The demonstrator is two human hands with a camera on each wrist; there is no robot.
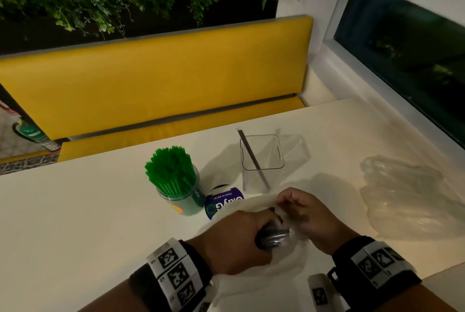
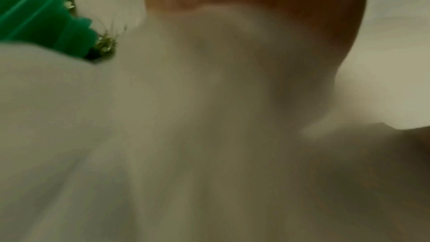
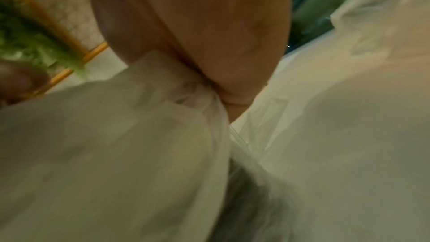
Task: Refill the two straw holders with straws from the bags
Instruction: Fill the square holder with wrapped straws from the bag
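Observation:
A round holder (image 1: 185,202) packed with green straws (image 1: 169,167) stands left of centre on the white table (image 1: 75,211). Behind my hands a clear square holder (image 1: 261,160) holds one black straw (image 1: 254,158). My left hand (image 1: 239,238) grips a bundle of black straws (image 1: 273,236) through a thin white plastic bag (image 1: 279,264). My right hand (image 1: 299,211) pinches the bag's upper edge. In the left wrist view only blurred bag film (image 2: 186,135) and the green straws (image 2: 42,17) show. The right wrist view shows the bag (image 3: 116,154) gathered under my palm.
A blue-and-white labelled container (image 1: 222,202) lies between the green holder and my hands. A crumpled clear plastic bag (image 1: 407,193) lies at the table's right side. A yellow bench (image 1: 156,80) runs behind the table, with a window (image 1: 402,42) at the right.

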